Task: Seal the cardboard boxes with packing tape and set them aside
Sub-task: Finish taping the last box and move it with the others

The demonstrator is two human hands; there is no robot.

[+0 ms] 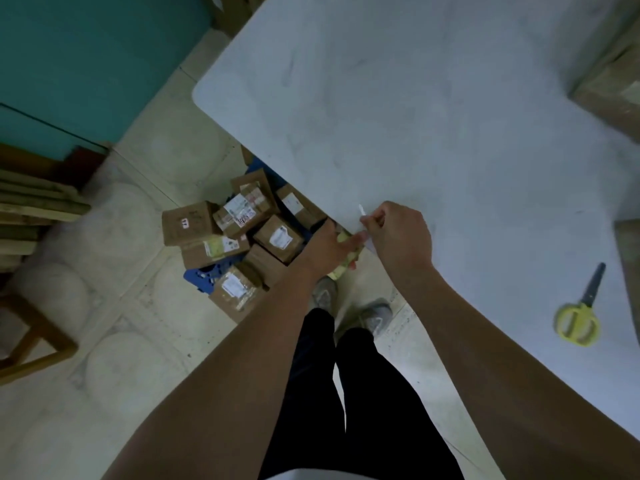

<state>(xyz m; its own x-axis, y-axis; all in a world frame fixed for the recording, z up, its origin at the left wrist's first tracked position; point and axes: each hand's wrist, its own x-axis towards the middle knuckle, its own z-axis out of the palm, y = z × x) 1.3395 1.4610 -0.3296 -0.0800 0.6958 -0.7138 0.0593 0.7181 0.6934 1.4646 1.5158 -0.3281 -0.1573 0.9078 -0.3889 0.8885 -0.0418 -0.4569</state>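
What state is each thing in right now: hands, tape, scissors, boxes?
Left hand: grips the tape roll.
Right hand: pinches the tape end.
Scissors: closed, lying on the table.
Floor boxes: shut, labelled, piled together.

Bare forearms, black trousers, grey trainers, perhaps a white shirt hem

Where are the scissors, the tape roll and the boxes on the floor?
scissors (586,302), head view: where blades meet yellow handles.
tape roll (337,271), head view: its yellowish lower edge.
boxes (278,237), head view: labelled top of one in the floor pile.
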